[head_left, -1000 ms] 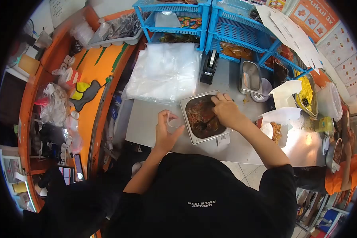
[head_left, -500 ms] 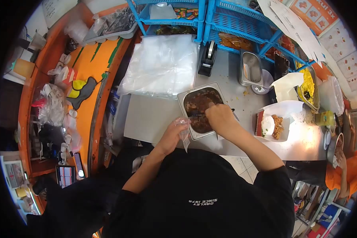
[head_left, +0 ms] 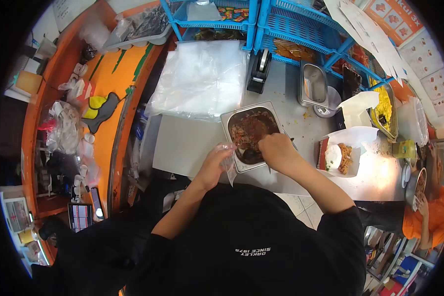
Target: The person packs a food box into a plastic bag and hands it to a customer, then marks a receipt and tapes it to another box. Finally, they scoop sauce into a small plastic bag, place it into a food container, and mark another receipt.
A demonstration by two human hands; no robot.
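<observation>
A square metal container (head_left: 225, 122) with dark reddish sauce (head_left: 254, 126) in it stands on the steel counter in front of me. My right hand (head_left: 276, 150) is closed over its right front edge, round the handle of a spoon (head_left: 251, 154) whose dark bowl sits in the sauce. At the container's left front corner my left hand (head_left: 214, 165) pinches a small clear plastic bag (head_left: 230, 170), which hangs down beside the wall. The bag looks empty.
Behind lie a stack of clear plastic bags (head_left: 200, 79), a black tape dispenser (head_left: 259, 71) and an empty metal container (head_left: 314, 86). An open food box (head_left: 340, 158) stands right. Blue shelves (head_left: 296, 29) border the back. A person in orange (head_left: 429, 217) works at far right.
My right hand has moved slightly down and right, and the spoon has shifted towards the front of the container. The left hand has shifted slightly left with the bag.
</observation>
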